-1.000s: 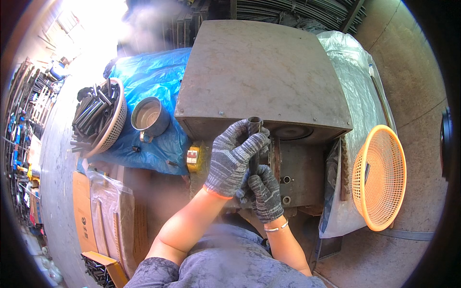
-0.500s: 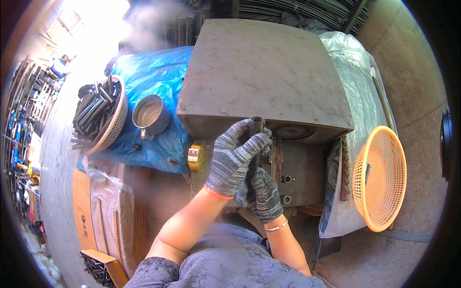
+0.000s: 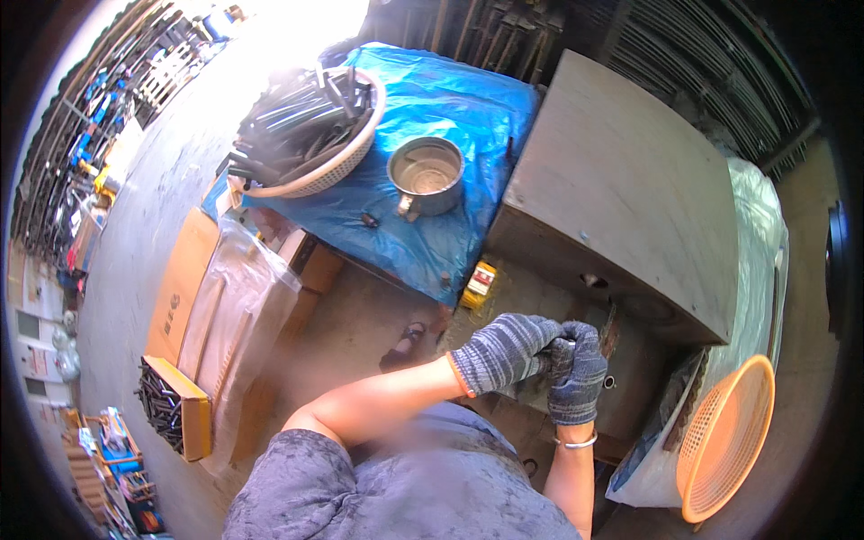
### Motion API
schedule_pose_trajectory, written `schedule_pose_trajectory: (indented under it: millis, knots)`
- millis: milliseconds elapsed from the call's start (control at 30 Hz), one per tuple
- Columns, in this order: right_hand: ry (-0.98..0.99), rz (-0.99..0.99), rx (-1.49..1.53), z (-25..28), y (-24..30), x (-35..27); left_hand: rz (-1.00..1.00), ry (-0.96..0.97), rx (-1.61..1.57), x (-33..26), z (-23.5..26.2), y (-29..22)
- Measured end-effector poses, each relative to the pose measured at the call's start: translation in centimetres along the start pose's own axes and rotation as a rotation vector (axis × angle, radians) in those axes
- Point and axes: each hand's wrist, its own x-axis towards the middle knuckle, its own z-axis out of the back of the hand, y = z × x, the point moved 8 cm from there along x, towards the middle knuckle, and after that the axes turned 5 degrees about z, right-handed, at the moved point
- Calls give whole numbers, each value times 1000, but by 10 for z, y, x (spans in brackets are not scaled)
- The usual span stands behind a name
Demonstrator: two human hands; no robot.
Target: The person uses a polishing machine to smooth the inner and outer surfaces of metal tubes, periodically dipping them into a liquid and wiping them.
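Observation:
My left hand point(image 3: 508, 349) and my right hand point(image 3: 577, 378), both in grey striped knit gloves, meet in front of the grey metal machine housing point(image 3: 630, 180). Their fingers are closed around a dark metal tube point(image 3: 569, 342). Only a small bit of its end shows between the gloves; the rest is hidden. Just beyond the left glove, a yellow box point(image 3: 479, 284) sits at the machine's edge. A short metal fitting point(image 3: 609, 382) sticks out beside the right glove.
On a blue plastic sheet point(image 3: 486, 99) stand a pale basket point(image 3: 346, 162) heaped with dark tubes and a metal mug point(image 3: 426, 178). An orange basket point(image 3: 727, 441) is at the right. Cardboard boxes point(image 3: 184, 261) and a small carton point(image 3: 196, 427) of dark pieces are at the left.
The view has swung left, so the machine and baskets sit differently in it. The tube, upright and plainly visible before, is now mostly covered by the gloves, which have drawn together.

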Motion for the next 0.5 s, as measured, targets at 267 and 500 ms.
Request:
schedule_pose_trajectory:
  millis: [267,500]
  knots:
    - [-257,-720,904,-117,-10,31,331,-286,-1158,-105,106,131]
    - [743,21,161,-293,82,70,230,-984,-1768,-173,140,232]
